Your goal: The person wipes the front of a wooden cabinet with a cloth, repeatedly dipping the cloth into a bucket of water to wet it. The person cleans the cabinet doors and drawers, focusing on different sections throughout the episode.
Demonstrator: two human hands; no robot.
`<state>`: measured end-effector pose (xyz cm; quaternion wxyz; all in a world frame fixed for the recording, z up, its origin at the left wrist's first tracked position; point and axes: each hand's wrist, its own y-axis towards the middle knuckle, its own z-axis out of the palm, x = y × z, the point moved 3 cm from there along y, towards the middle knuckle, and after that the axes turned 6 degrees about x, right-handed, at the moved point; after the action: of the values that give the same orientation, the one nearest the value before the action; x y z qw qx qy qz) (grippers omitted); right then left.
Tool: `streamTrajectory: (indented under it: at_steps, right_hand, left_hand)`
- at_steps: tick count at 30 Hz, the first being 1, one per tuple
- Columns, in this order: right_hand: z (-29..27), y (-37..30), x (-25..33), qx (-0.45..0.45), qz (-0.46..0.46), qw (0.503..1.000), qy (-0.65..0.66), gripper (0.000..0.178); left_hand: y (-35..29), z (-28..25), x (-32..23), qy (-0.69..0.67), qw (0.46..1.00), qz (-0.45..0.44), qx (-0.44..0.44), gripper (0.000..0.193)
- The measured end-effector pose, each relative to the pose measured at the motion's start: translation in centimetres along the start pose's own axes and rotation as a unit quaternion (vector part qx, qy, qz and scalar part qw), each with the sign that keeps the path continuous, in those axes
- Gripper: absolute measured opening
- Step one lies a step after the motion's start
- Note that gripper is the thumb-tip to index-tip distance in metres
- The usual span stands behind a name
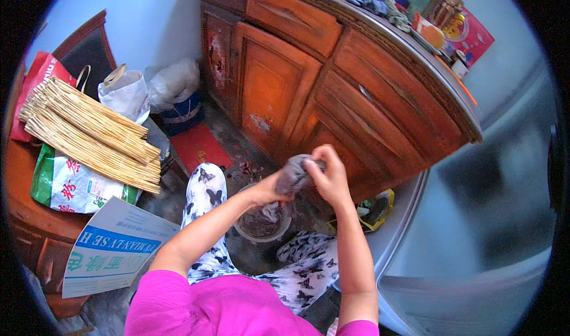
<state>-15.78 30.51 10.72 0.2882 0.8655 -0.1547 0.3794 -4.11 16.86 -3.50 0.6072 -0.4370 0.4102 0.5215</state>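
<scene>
A bunched dark grey cloth (292, 175), small and sock-like, is held up between my two hands in front of me. My left hand (269, 191) is closed at its lower left, with the fingers largely covered by the fabric. At its right end, my right hand (331, 177) pinches the edge between thumb and fingers. Just below stands a round, pale see-through basin (262, 240) on the floor between my knees. Greyish water and some light cloth (271, 212) seem to lie in it, partly behind my left wrist.
A red-brown wooden cabinet (276, 77) stands close ahead, clutter on its top. To my left, bundled straw-coloured sticks (95, 131) and bags cover a wooden table (27, 202); a printed board (113, 250) leans there. A yellow-edged container (377, 211) sits right of the basin, a red mat (200, 147) beyond.
</scene>
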Motion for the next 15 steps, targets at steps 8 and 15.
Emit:
streamTrajectory:
  at_steps: [8,15]
  right_hand:
    - [-2.0,-0.9,0.2,0.098,0.035,0.979,-0.177,0.026]
    - [-1.1,1.4,-0.5,0.134,0.049,0.975,-0.173,0.023]
  left_hand:
    - [-0.4,-2.1,-0.8,0.016,0.994,0.026,-0.105,0.053]
    - [-0.8,-2.4,0.3,-0.147,0.98,-0.04,-0.131,0.057]
